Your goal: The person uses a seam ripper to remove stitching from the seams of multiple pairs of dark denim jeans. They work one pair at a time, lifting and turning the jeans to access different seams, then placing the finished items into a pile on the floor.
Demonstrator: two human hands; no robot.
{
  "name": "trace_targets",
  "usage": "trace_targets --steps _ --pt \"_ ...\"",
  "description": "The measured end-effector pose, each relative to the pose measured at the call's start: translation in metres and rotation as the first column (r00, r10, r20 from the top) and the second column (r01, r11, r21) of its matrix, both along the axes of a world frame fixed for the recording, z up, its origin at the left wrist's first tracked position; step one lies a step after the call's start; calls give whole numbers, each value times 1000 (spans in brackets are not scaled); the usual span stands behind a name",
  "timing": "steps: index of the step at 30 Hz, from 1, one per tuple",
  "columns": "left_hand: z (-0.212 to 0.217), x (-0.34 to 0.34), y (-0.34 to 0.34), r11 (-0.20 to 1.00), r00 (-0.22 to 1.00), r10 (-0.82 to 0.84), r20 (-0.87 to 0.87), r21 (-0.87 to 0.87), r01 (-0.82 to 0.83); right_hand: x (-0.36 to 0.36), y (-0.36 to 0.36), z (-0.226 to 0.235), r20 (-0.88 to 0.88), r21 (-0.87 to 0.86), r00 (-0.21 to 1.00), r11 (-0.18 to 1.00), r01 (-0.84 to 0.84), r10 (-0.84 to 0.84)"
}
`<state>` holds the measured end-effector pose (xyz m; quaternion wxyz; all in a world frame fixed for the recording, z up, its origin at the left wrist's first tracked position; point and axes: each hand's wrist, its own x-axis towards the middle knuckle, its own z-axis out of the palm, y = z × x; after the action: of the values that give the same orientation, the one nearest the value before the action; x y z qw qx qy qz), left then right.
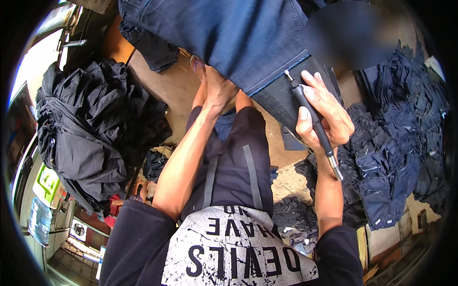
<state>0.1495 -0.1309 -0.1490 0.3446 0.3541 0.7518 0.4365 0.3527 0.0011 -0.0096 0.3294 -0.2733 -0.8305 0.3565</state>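
Observation:
A leg of dark blue jeans lies over a flat dark board, its hem crossing the board with a brighter blue line along the edge. My left hand is at the left edge of the leg, closed on the denim; its fingertips are hidden by the cloth. Between the thumb and fingers of my right hand is a slim black rotary grinding pen, tilted toward the hem. Its small pale tip is at the hem's edge; whether it touches the cloth I cannot tell.
A big heap of black garments rises on the left. Stacks of folded dark jeans stand on the right, with more dark cloth lower down. A green crate is at the far left. A blurred round patch covers the upper right.

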Motion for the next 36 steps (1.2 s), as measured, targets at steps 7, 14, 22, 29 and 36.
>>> trace_targets --steps 7,14,22,29,36 --pt "2 -1 4 993 994 23 105 -118 -10 -3 -1 0 20 -47 999 998 -42 43" --pt "-6 -3 6 1000 998 15 65 -23 -14 -5 3 -6 13 -72 991 989 -132 134" --pt "-6 -4 6 995 985 84 152 -73 -74 -6 3 -5 24 -67 994 992 -104 106" --pt "6 -10 15 993 968 110 226 15 -117 -1 5 -4 61 -72 947 945 320 -316" --pt "132 -101 10 976 954 181 238 -162 -145 -3 14 29 -244 -340 739 769 541 -628"
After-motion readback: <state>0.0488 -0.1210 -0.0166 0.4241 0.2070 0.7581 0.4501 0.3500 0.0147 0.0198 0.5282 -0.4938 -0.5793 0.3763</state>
